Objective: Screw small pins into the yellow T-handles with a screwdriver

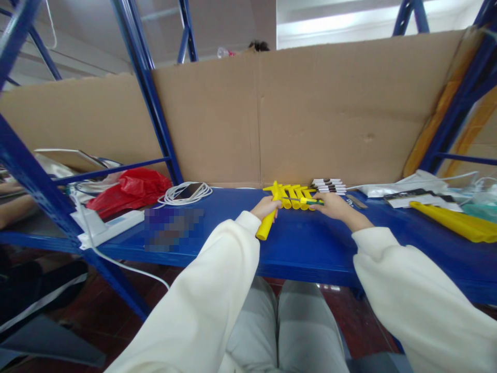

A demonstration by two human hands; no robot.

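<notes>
My left hand [265,208] is closed around a yellow plastic handle [265,228], tilted with its round lower end towards me and a narrower top. In my right hand [332,204] is a screwdriver [311,201] with a yellow and dark green grip. Its thin shaft points left to the yellow handle; whether the tip touches it is too small to tell. Just behind my hands, several similar yellow handles [296,204] lie side by side on the blue shelf [310,243]. Behind my right hand sits a stack of white and black pieces [329,185].
Cardboard [310,114] walls off the back between blue posts [149,98]. Leftward lie a coiled white cable [166,197], a red plastic bag [134,191] and a white power strip [116,227]. On the right are a yellow bag-like item [454,223] and white packaging [404,185]. Another person's arm [15,210] shows far left.
</notes>
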